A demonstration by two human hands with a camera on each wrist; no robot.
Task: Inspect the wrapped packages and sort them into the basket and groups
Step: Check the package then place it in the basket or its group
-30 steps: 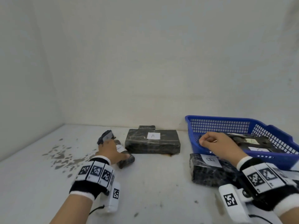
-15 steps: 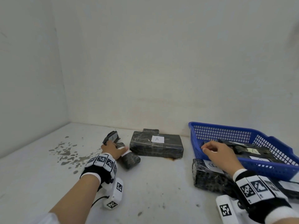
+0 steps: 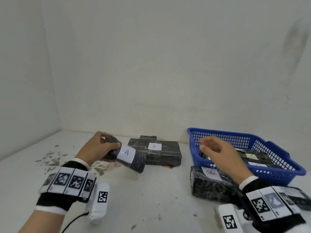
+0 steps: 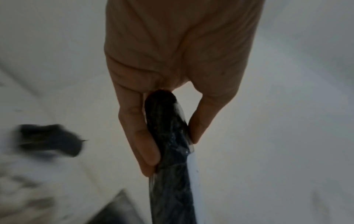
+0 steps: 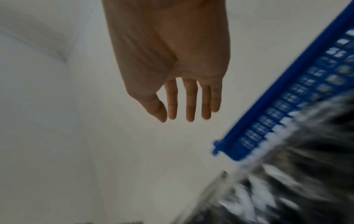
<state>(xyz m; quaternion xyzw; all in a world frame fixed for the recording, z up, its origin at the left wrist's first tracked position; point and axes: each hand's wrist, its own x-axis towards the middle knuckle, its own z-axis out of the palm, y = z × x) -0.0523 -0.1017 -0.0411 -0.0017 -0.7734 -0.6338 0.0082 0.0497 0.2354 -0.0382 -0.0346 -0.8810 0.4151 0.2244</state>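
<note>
My left hand (image 3: 102, 147) grips a dark wrapped package (image 3: 133, 159) with a white label marked A, lifted just off the table and tilted. The left wrist view shows the fingers (image 4: 142, 136) pinching that package (image 4: 170, 151) from both sides. My right hand (image 3: 213, 148) hovers empty with relaxed, straight fingers (image 5: 190, 100) over the near left corner of the blue basket (image 3: 276, 147). A large flat package labelled A (image 3: 161, 153) lies by the back wall. A package labelled B (image 3: 210, 184) sits in front of the basket.
The basket holds several dark labelled packages (image 3: 252, 157). A small dark package (image 3: 148, 137) lies behind the large A package. Another small dark package (image 4: 49, 139) lies on the table in the left wrist view. Dark stains (image 3: 50, 158) mark the table at left. White walls close the back and left.
My left hand has lifted the A-labelled package off the table and turned its label up. My right hand has risen from the B package and opened its fingers.
</note>
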